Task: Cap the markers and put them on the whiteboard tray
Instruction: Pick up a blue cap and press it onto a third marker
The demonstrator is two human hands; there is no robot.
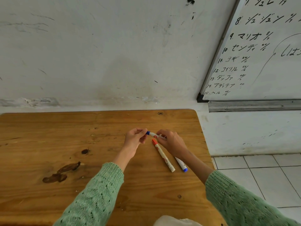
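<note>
A white marker with a blue cap (152, 134) is held level above the wooden table (65, 144), between both hands. My left hand (135, 139) pinches its blue cap end. My right hand (171, 142) grips the barrel's other end. Below them a red-capped white marker (162, 154) lies on the table, slanting toward me. Beside it lies another white marker with a blue end (181, 164), partly hidden under my right wrist. The metal whiteboard tray (254, 106) runs under the whiteboard (268, 62) at the upper right and holds nothing visible.
The table stands against a scuffed white wall; its right edge falls off to a white tiled floor (260, 176). A dark knot stain (61, 173) marks the wood at left. Green knit sleeves cover both forearms.
</note>
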